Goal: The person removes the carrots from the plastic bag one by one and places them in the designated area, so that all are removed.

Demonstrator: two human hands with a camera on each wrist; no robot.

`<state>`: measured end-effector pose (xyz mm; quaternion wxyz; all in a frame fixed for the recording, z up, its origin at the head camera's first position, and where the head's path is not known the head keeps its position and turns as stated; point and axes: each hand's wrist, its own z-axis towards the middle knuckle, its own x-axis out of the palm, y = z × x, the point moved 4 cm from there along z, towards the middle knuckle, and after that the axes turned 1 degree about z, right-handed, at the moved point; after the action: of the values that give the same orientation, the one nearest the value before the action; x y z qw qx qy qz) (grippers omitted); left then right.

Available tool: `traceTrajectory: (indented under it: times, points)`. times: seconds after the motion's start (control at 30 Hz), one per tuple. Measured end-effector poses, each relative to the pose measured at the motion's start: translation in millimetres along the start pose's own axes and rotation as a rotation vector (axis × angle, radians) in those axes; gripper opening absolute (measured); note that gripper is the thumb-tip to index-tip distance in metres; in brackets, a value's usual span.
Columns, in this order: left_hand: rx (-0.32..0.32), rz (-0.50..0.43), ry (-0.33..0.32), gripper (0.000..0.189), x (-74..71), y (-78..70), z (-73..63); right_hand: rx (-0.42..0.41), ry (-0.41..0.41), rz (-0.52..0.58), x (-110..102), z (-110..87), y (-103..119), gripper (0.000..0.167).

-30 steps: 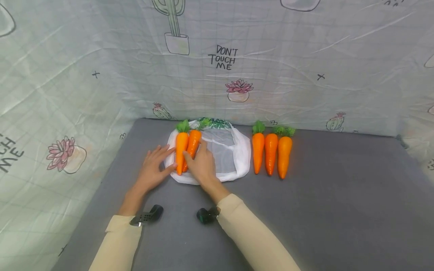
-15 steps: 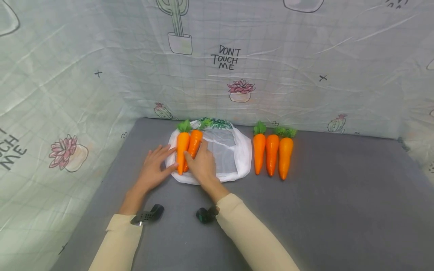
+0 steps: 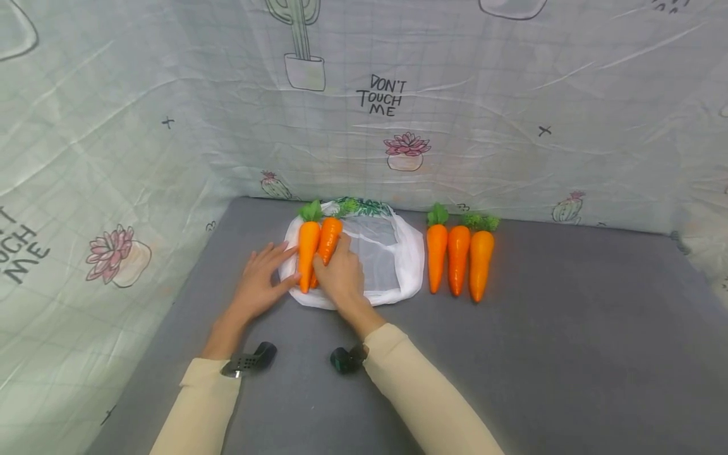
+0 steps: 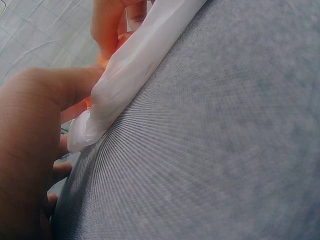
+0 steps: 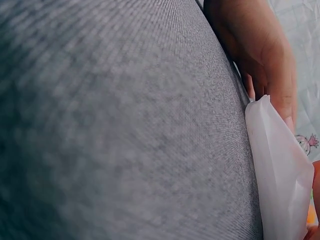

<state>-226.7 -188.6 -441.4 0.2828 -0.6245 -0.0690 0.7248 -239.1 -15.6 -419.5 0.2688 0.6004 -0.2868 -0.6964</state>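
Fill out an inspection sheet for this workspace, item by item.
Surface: grey mat, bare in front.
Job's things: two carrots lying on a white mesh bag; three carrots side by side on the mat to its right.
Clutter: nothing seen.
Hands: left hand flat beside the leftmost carrot, touching it; right hand resting on the second carrot.
Cables: nothing seen.
Surroundings: cactus-print cloth backdrop reading DON'T TOUCH ME.

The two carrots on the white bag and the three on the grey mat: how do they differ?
The two carrots on the bag lie on the white mesh bag; the three carrots on the right lie on the bare grey mat. The pair is touched by the left hand and right hand; the trio is untouched. All are orange, green tops pointing away.
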Motion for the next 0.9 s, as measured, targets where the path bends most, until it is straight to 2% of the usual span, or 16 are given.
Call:
traceTrajectory:
  times: [0.17,0.47,0.9]
  points:
    - [0.017,-0.012,-0.012,0.063,-2.6,-2.6,-0.4,0.004,0.019,-0.008,0.2,2.3,-0.1,0.065]
    - [0.038,-0.023,-0.028,0.062,-3.9,-3.3,-0.8,0.004,0.004,0.012,-1.4,2.9,-0.3,0.060]
    - [0.043,-0.041,-0.033,0.061,-8.1,-6.1,-3.9,-0.020,-0.024,0.076,-8.0,0.4,-3.1,0.064]
